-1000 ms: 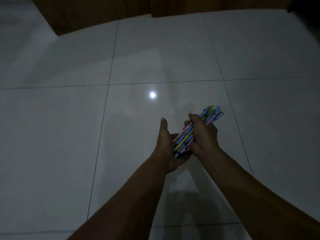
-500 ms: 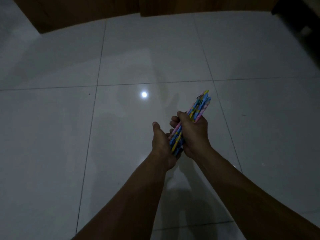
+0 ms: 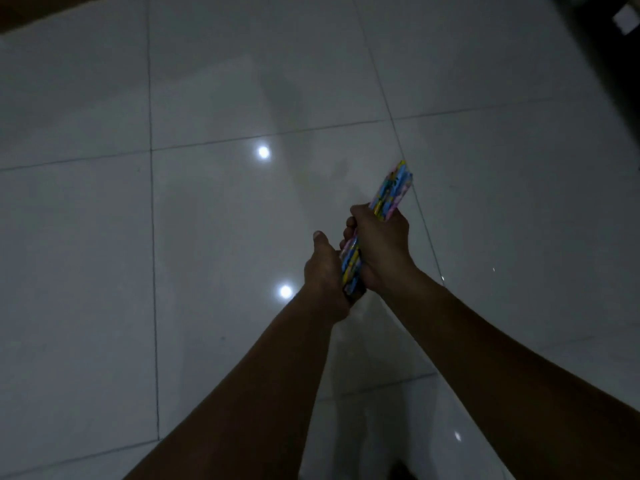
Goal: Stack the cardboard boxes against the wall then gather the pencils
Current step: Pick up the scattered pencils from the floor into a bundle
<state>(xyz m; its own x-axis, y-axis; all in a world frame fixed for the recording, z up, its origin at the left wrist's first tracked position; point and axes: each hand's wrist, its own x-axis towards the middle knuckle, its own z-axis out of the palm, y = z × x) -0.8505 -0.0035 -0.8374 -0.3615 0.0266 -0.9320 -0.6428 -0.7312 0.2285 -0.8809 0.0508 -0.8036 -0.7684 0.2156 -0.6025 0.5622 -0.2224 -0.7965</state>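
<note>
I see my right hand (image 3: pixel 381 247) wrapped round the middle of the pencils (image 3: pixel 393 190) and my left hand (image 3: pixel 325 271) holding their bottom end, above the floor (image 3: pixel 104 271); they look light, stiff and slippery, so squeeze the middle.

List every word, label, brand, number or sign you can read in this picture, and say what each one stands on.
No text can be read in this picture.
Pencils, gripped by the right hand: coloured patterns on the barrels, too blurred to tell whether any are letters.
Floor tiles: no writing, only spots of reflected light.
Pale object at the top right corner: too dark and small to read.
</note>
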